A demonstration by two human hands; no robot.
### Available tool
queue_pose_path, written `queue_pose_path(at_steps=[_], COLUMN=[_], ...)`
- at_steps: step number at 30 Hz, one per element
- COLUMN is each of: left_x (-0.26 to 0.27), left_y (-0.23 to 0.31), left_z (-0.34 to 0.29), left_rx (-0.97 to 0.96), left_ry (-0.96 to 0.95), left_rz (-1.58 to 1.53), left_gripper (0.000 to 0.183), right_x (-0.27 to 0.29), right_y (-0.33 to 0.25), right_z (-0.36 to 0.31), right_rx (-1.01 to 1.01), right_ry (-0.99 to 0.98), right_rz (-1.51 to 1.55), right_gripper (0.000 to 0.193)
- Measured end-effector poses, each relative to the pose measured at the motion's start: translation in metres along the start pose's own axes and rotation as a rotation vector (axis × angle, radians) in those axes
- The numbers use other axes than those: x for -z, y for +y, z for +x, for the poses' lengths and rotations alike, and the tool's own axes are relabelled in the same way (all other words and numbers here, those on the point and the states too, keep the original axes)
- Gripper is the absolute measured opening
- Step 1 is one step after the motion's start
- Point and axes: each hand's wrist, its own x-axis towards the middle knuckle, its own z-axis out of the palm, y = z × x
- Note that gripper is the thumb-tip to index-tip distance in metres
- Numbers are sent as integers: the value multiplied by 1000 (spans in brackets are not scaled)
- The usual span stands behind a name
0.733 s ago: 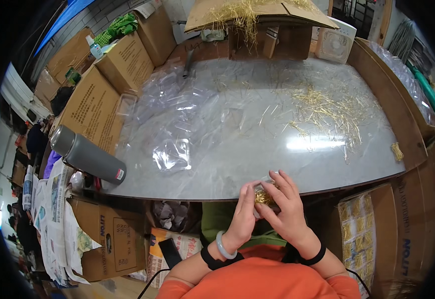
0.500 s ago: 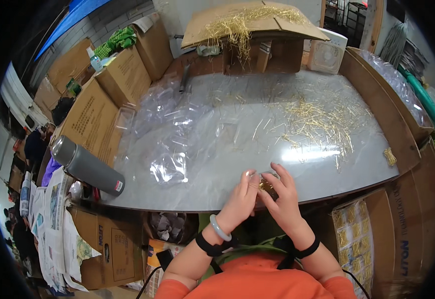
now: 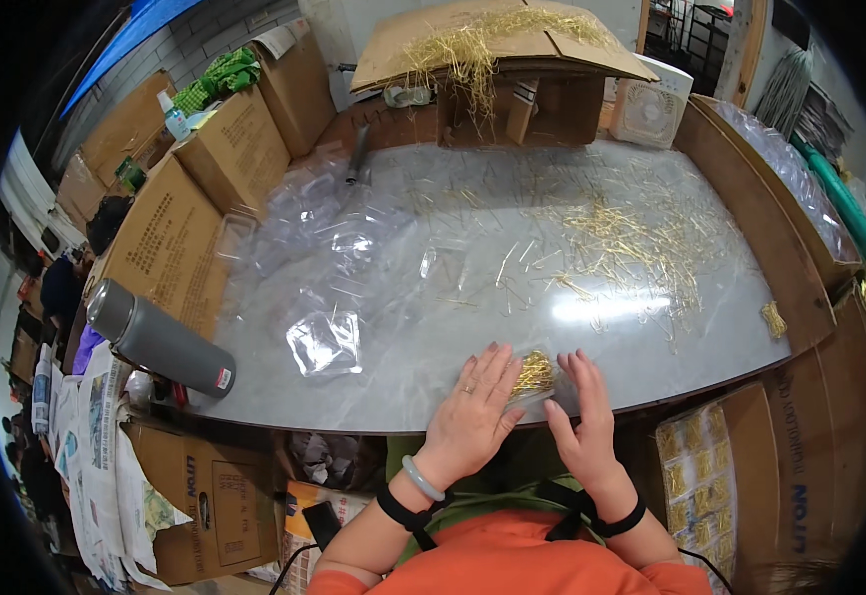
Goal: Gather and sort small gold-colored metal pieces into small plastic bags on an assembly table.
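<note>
A small bundle of gold wire hooks (image 3: 534,371) lies at the table's front edge, with what looks like clear plastic under its near side. My left hand (image 3: 470,415) is laid against the left of this bundle, fingers stretched out and palm down, a ring on one finger. On the other side my right hand (image 3: 584,409) stands with its thumb and fingers spread, close to the bundle but not closed on it. Farther back, loose gold wire hooks (image 3: 641,248) are strewn over the grey tabletop (image 3: 403,382). Clear plastic boxes (image 3: 326,344) are heaped to the left.
A grey bottle (image 3: 160,337) stands at the left edge beside cardboard boxes (image 3: 170,233). At the back are an open carton (image 3: 570,104) topped with gold wire and a white fan (image 3: 649,107). Another gold bundle (image 3: 773,319) sits far right; a carton of packed bundles (image 3: 695,476) is below.
My hands have parted around the gold bundle, which now shows on the table. Before, they were together over it, mostly hiding it. The left fingers have flattened out.
</note>
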Motion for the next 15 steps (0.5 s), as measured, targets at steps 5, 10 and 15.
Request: queue_pose_path(at_steps=[5,10,15], left_x=[-9,-10,-12], left_y=[0,2,2], left_z=[-1,-1,1], left_rx=[0,-1,-25], left_ry=[13,42,61], left_rz=[54,84,160], left_gripper=[55,53,55], right_x=[-2,-6,-18], right_y=[-4,3,-12], right_z=[-4,-3,-5], right_rx=[77,48,171], right_ry=[6,49,-15], right_rz=[-14,-157,-451], right_gripper=[57,55,59])
